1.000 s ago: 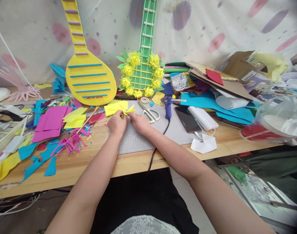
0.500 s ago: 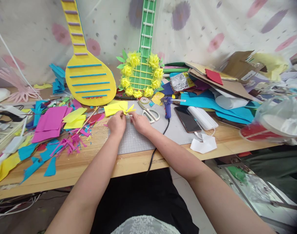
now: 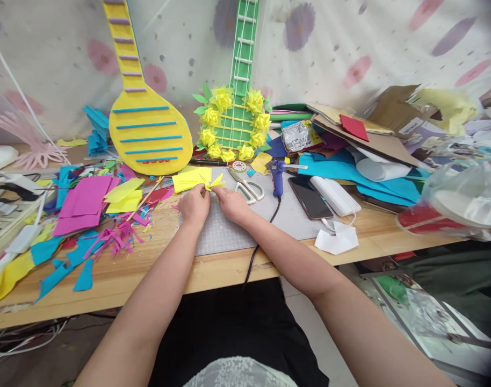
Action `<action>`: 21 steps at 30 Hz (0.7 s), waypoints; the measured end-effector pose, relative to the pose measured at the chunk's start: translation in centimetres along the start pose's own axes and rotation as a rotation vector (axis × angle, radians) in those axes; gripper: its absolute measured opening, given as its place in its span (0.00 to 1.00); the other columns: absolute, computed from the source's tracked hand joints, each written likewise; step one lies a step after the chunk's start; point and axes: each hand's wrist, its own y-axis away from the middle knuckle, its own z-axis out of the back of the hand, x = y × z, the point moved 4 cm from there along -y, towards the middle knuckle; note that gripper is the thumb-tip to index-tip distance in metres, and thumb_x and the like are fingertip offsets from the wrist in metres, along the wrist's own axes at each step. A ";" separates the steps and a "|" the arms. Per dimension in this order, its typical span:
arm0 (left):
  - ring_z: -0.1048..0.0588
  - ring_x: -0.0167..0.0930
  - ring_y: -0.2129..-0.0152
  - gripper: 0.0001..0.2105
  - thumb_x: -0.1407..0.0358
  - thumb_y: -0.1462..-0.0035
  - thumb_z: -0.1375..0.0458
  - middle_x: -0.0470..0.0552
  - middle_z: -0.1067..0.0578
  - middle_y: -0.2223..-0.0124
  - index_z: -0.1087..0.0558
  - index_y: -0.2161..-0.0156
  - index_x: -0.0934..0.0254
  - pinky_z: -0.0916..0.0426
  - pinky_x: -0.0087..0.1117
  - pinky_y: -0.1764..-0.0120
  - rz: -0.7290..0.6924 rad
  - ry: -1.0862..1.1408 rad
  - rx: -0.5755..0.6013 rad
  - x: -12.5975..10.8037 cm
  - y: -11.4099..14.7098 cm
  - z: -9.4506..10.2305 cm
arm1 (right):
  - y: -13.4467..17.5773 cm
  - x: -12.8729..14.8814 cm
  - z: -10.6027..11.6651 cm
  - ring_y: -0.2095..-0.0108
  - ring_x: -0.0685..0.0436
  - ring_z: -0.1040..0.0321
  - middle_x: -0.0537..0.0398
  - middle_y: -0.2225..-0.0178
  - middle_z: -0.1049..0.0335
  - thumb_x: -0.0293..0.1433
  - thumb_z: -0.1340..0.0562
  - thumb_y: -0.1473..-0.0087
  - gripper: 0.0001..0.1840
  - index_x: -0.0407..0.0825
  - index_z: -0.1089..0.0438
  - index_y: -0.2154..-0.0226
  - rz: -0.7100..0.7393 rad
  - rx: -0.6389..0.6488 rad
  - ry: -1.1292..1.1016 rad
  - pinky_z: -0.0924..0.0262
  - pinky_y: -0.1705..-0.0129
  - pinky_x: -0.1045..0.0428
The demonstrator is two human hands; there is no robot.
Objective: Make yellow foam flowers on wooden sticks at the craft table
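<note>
Over the grey cutting mat [image 3: 225, 236], my left hand [image 3: 194, 204] and my right hand [image 3: 231, 204] meet, their fingers closed on a small yellow paper flower [image 3: 214, 183] with strip-like petals. Its lower end is hidden by my fingers. Right behind my left hand lies a stack of yellow paper [image 3: 185, 180]. Scissors [image 3: 250, 189] rest just beyond my right hand, and a blue glue gun [image 3: 276, 177] stands to their right.
At the back lean a yellow lute-shaped model [image 3: 149, 131] and a green one [image 3: 239, 121] ringed with yellow flowers. Magenta paper [image 3: 82, 204] and scraps cover the left. A phone [image 3: 310, 198], a white power bank [image 3: 334, 194] and a bagged cup [image 3: 434, 212] stand right.
My right fingers have shifted slightly on the flower, and its petals sit at a slightly different angle. The other things on the table stay where they were.
</note>
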 end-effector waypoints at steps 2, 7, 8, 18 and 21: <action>0.27 0.35 0.65 0.12 0.62 0.47 0.50 0.49 0.23 0.62 0.28 0.59 0.55 0.39 0.31 0.66 -0.008 -0.004 -0.001 0.0 0.0 0.0 | 0.1 0.1 -0.1 0.56 0.43 0.34 0.49 0.53 0.33 0.28 0.57 0.42 0.21 0.51 0.44 0.47 0.006 0.006 0.012 0.40 0.59 0.49; 0.26 0.34 0.66 0.12 0.62 0.47 0.50 0.48 0.23 0.62 0.27 0.59 0.55 0.39 0.31 0.67 0.002 -0.002 0.008 0.0 0.0 0.0 | 0.1 0.2 -0.2 0.60 0.41 0.32 0.47 0.58 0.30 0.34 0.58 0.40 0.20 0.47 0.44 0.49 -0.053 0.007 0.039 0.40 0.62 0.49; 0.26 0.34 0.66 0.12 0.61 0.47 0.50 0.48 0.23 0.62 0.27 0.60 0.55 0.40 0.31 0.67 0.004 -0.002 0.010 0.0 0.0 0.1 | 0.1 0.2 -0.1 0.61 0.41 0.31 0.47 0.59 0.29 0.36 0.58 0.40 0.20 0.47 0.44 0.50 -0.068 0.008 0.043 0.40 0.63 0.49; 0.26 0.35 0.67 0.13 0.57 0.46 0.51 0.49 0.23 0.64 0.26 0.61 0.55 0.41 0.32 0.69 -0.008 -0.023 0.002 -0.1 0.1 0.1 | 0.0 0.1 0.2 0.61 0.43 0.31 0.51 0.59 0.29 0.35 0.59 0.39 0.19 0.51 0.42 0.51 -0.058 -0.002 0.052 0.41 0.63 0.51; 0.26 0.35 0.68 0.14 0.57 0.46 0.51 0.50 0.23 0.64 0.26 0.62 0.56 0.42 0.32 0.70 -0.004 -0.042 -0.003 -0.1 0.1 0.1 | 0.0 0.2 0.0 0.60 0.43 0.31 0.50 0.57 0.29 0.34 0.60 0.39 0.20 0.51 0.43 0.49 -0.063 0.020 0.055 0.42 0.62 0.51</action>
